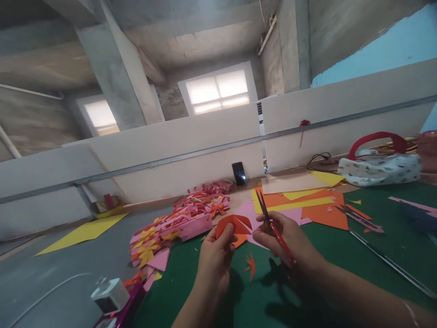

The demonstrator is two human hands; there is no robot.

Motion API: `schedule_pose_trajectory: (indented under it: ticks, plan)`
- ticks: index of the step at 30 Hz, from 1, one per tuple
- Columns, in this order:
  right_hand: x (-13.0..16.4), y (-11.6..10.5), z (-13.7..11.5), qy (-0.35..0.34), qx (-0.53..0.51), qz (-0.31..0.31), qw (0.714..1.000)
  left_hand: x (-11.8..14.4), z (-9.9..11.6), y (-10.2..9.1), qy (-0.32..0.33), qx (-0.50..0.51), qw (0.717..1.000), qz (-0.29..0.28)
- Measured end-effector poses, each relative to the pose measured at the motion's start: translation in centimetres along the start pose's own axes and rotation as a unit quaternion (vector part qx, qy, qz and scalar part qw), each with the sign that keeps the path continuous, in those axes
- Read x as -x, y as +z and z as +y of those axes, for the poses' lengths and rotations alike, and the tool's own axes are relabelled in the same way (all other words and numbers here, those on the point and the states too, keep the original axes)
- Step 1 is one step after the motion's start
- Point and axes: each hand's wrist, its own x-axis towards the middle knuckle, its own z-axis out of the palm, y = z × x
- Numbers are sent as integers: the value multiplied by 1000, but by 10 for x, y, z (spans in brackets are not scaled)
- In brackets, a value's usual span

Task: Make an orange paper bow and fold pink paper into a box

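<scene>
Between its thumb and fingers, my left hand (221, 248) pinches a folded piece of orange paper (241, 223) above the green mat. My right hand (285, 237) is closed around a pair of scissors (279, 237) with red handles, the dark blades pointing up and away. The blade tips are above and to the right of the paper, apart from it. A small spiky orange paper scrap (251, 266) lies on the green cutting mat (266, 300) below my hands. Some of my right fingers are hidden behind the handles.
Left of my hands is a pile of pink, orange and yellow paper cut-outs (184, 216). Coloured sheets (321, 212), a utility knife (363, 221) and a metal ruler (389, 259) lie right. A phone (239, 173) leans on the partition; a white charger (109, 296) is front left.
</scene>
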Motion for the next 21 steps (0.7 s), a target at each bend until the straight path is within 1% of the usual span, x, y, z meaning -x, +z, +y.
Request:
schedule_pose_trajectory:
  ticks: [3, 5, 8, 9, 11, 14, 17, 19, 21]
  plan:
    - [-2, 3, 5, -21, 5, 13, 1000, 1, -5, 2, -38, -4, 998, -45]
    - [-3, 5, 8, -29, 10, 24, 999, 1, -7, 2, -68, 2, 996, -60]
    - [-5, 4, 11, -25, 7, 34, 999, 2, -8, 1, -128, -4, 988, -85]
    - [-5, 2, 11, -21, 3, 29, 999, 3, -7, 0, -137, -16, 986, -96]
    - [-5, 0, 9, -10, -3, 14, 1000, 4, -6, -1, -123, -55, 984, -117]
    - [-4, -3, 5, 18, 0, -4, 1000, 2, -3, -4, -60, -139, 981, -118]
    - [-3, -4, 0, 34, 10, -22, 999, -5, -2, -8, -16, -210, 970, -120]
    - [-3, -3, 0, 36, 7, -36, 999, -10, -2, -11, -11, -238, 962, -134]
    - [-4, -3, 0, 37, 5, -42, 998, -11, -3, -12, -26, -246, 958, -147]
